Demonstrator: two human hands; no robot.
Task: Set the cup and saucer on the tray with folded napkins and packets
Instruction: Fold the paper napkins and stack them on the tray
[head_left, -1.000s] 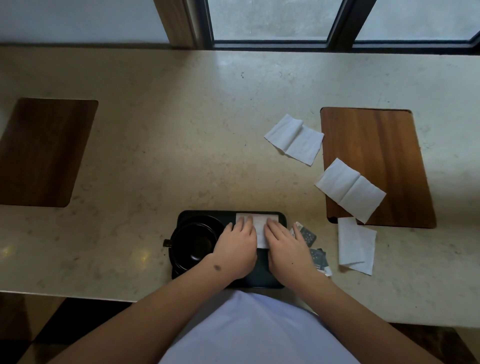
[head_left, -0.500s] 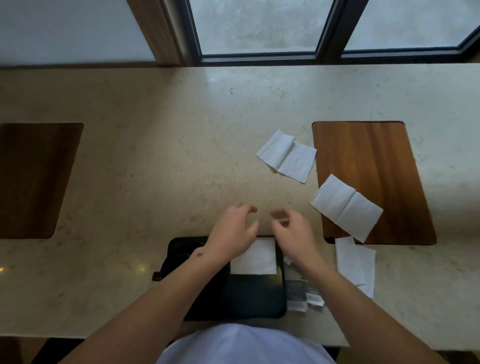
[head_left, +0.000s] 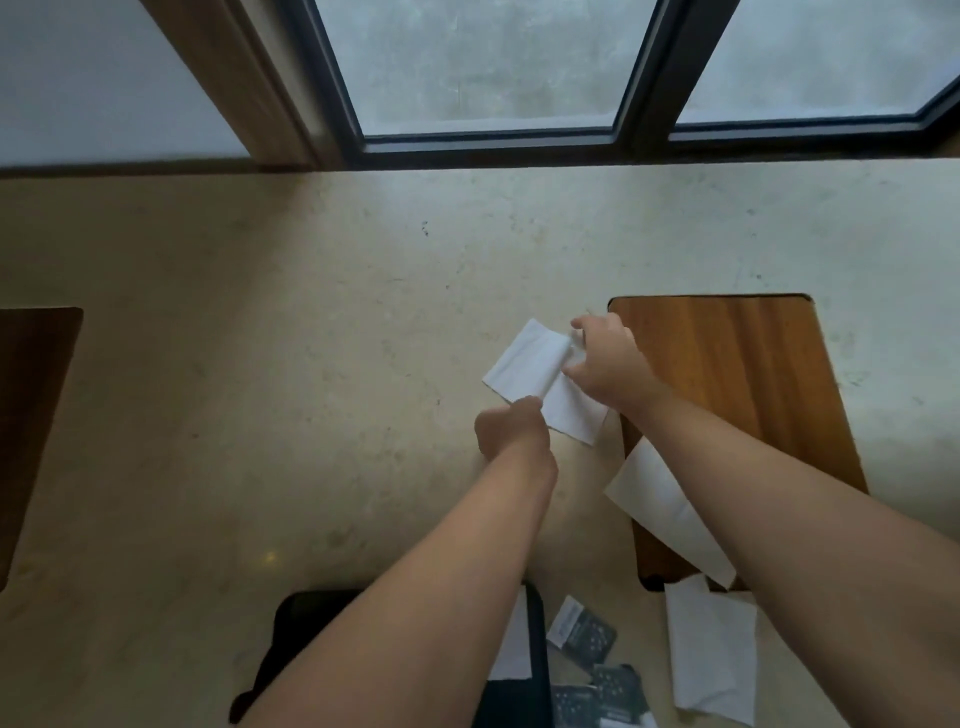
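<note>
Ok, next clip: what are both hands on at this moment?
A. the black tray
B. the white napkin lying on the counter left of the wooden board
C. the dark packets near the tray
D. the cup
B: the right hand pinches the far napkin at its fold, and the left hand grips its near edge; the tray and packets lie untouched nearer the person.

We see a white napkin (head_left: 524, 366) partly folded on the counter, pinched at both ends. At 6 o'clock sits our black tray (head_left: 537, 670) bearing one folded napkin (head_left: 514, 649); dark packets (head_left: 584, 631) lie just beside it at 3 o'clock.
</note>
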